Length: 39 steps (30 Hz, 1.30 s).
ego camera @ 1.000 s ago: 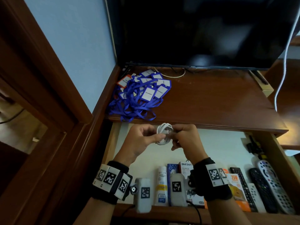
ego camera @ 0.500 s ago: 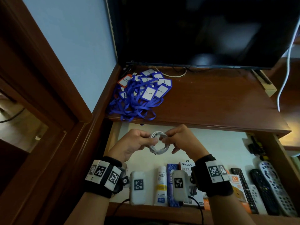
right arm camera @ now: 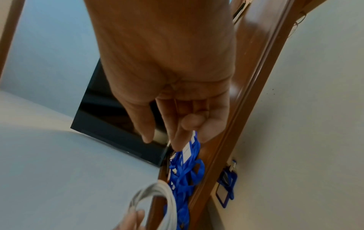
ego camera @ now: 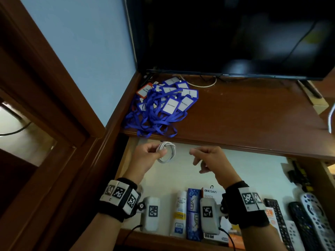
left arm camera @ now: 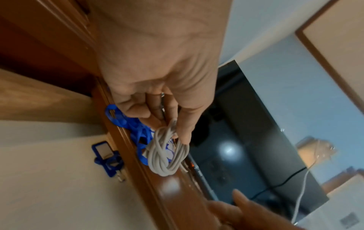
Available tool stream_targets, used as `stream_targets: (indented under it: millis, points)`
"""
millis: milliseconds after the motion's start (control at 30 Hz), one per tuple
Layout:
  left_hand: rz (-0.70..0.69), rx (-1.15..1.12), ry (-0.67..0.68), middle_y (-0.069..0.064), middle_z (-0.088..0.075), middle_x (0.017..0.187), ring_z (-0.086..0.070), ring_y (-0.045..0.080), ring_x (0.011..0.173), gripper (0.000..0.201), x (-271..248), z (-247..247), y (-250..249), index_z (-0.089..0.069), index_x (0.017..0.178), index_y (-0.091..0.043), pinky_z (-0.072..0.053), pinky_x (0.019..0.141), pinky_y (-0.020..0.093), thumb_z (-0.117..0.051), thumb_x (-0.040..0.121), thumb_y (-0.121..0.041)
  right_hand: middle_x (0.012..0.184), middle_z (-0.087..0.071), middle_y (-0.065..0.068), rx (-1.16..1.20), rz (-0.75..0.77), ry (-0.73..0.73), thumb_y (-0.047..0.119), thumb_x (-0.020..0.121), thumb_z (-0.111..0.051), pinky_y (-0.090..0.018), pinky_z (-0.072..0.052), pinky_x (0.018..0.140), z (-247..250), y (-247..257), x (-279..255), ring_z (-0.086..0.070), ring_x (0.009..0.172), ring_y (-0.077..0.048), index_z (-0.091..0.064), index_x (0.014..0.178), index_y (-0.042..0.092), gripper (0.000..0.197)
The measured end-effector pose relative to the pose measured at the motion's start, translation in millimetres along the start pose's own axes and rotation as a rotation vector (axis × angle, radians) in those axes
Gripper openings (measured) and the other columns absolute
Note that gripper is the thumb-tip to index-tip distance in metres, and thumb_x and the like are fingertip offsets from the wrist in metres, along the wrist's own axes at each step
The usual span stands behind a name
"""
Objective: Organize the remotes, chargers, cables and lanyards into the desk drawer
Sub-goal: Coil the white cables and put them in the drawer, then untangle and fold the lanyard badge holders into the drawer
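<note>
My left hand (ego camera: pixel 148 156) pinches a coiled white cable (ego camera: pixel 167 153) between thumb and fingers above the back left of the open drawer (ego camera: pixel 244 171); the coil (left arm camera: pixel 167 155) hangs below the fingertips. My right hand (ego camera: pixel 208 158) hovers just right of it, fingers loosely curled, holding nothing (right arm camera: pixel 177 124). A heap of blue lanyards with badge holders (ego camera: pixel 163 107) lies on the desk top at the left. Several remotes (ego camera: pixel 308 220) lie at the drawer's front right. One blue badge holder (left arm camera: pixel 107 157) lies inside the drawer under the desk edge.
A dark TV screen (ego camera: pixel 226 33) stands at the back of the desk (ego camera: pixel 253 115). Boxes and a tube (ego camera: pixel 192 211) line the drawer's front edge. A white cable (ego camera: pixel 331 116) hangs at the far right. A wooden frame (ego camera: pixel 54 105) borders the left side.
Both hands held the coil together before. My right hand has let go and drawn away to the right; the left keeps the coil and has shifted slightly left.
</note>
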<state>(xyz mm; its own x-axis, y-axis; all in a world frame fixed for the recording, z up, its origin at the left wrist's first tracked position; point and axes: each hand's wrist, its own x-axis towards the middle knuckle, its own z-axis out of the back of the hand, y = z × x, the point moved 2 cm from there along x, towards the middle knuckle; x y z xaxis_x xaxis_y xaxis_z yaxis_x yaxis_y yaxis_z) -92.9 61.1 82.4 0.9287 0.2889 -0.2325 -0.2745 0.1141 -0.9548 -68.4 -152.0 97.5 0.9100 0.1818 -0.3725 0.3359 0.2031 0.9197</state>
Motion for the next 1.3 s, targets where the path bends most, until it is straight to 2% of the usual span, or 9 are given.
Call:
stream_targets:
  millis: [167, 300, 367, 500, 667, 733, 967, 1167, 1300]
  points:
    - [-0.014, 0.519, 0.018, -0.008, -0.063, 0.067, -0.057, 0.008, 0.065, 0.015, 17, 25, 32, -0.067, 0.070, -0.024, -0.041, 0.060, 0.017, -0.079, 0.075, -0.017, 0.062, -0.064, -0.007, -0.160, -0.036, 0.016, 0.022, 0.088, -0.067, -0.024, -0.043, 0.048, 6, -6, 49, -0.044, 0.045, -0.016, -0.071, 0.078, 0.006, 0.020]
    - [0.062, 0.855, 0.111, -0.001, -0.061, 0.073, -0.059, 0.014, 0.076, 0.012, 30, 44, 41, -0.071, 0.078, -0.012, -0.041, 0.065, 0.026, -0.075, 0.077, -0.024, 0.062, -0.063, -0.002, -0.328, 0.037, 0.015, 0.025, 0.086, -0.069, -0.022, -0.044, 0.050, -6, 8, 113, -0.053, 0.053, -0.014, -0.066, 0.068, 0.018, 0.019]
    - [0.081, 0.978, 0.166, 0.002, -0.061, 0.077, -0.062, 0.017, 0.083, 0.018, 42, 51, 43, -0.071, 0.081, -0.009, -0.041, 0.065, 0.027, -0.072, 0.078, -0.027, 0.069, -0.065, -0.006, -0.432, 0.109, 0.007, 0.022, 0.085, -0.069, -0.024, -0.045, 0.056, -15, 20, 140, -0.058, 0.063, -0.020, -0.071, 0.074, 0.013, 0.014]
    - [0.050, 1.193, 0.364, 0.007, -0.065, 0.099, -0.062, 0.024, 0.097, 0.023, 68, 58, 47, -0.069, 0.095, -0.007, -0.046, 0.074, 0.030, -0.065, 0.084, -0.027, 0.103, -0.068, -0.018, -0.714, 0.222, -0.053, 0.020, 0.086, -0.066, -0.033, -0.045, 0.082, -29, 41, 189, -0.062, 0.098, -0.030, -0.069, 0.096, 0.001, 0.022]
    - [-0.001, 1.251, 0.617, 0.008, -0.067, 0.112, -0.060, 0.023, 0.106, 0.029, 94, 50, 71, -0.069, 0.109, -0.013, -0.048, 0.086, 0.031, -0.069, 0.082, -0.020, 0.135, -0.045, -0.023, -0.918, 0.168, -0.145, 0.030, 0.085, -0.067, -0.044, -0.036, 0.104, -45, 57, 243, -0.041, 0.125, -0.042, -0.049, 0.130, 0.005, 0.054]
    - [-0.004, 1.278, 0.690, 0.009, -0.066, 0.112, -0.059, 0.025, 0.107, 0.030, 101, 46, 82, -0.067, 0.111, -0.015, -0.049, 0.088, 0.033, -0.068, 0.081, -0.018, 0.143, -0.036, -0.022, -0.966, 0.195, -0.185, 0.034, 0.084, -0.068, -0.047, -0.029, 0.106, -52, 63, 259, -0.031, 0.131, -0.042, -0.041, 0.137, 0.005, 0.066]
    - [-0.036, 1.438, 0.729, 0.017, -0.060, 0.116, -0.060, 0.036, 0.106, 0.025, 115, 41, 103, -0.062, 0.112, -0.006, -0.051, 0.087, 0.042, -0.053, 0.088, -0.011, 0.158, -0.018, -0.012, -1.062, 0.131, -0.151, 0.048, 0.085, -0.066, -0.058, -0.024, 0.108, -74, 73, 297, -0.016, 0.140, -0.043, -0.012, 0.152, 0.013, 0.093]
    - [0.046, 1.501, 0.732, 0.016, -0.059, 0.121, -0.059, 0.034, 0.112, 0.028, 116, 43, 120, -0.061, 0.114, -0.003, -0.048, 0.087, 0.040, -0.052, 0.089, -0.010, 0.151, -0.030, -0.017, -1.098, 0.056, -0.159, 0.047, 0.083, -0.070, -0.059, -0.026, 0.106, -84, 63, 303, -0.017, 0.138, -0.044, -0.022, 0.149, 0.015, 0.088]
    - [0.045, 1.513, 0.744, 0.015, -0.057, 0.125, -0.057, 0.033, 0.115, 0.030, 114, 44, 124, -0.059, 0.120, -0.005, -0.047, 0.090, 0.039, -0.047, 0.094, -0.011, 0.144, -0.036, -0.020, -1.071, 0.134, -0.270, 0.042, 0.077, -0.076, -0.057, -0.031, 0.104, -80, 63, 298, -0.024, 0.134, -0.044, -0.028, 0.144, 0.012, 0.088]
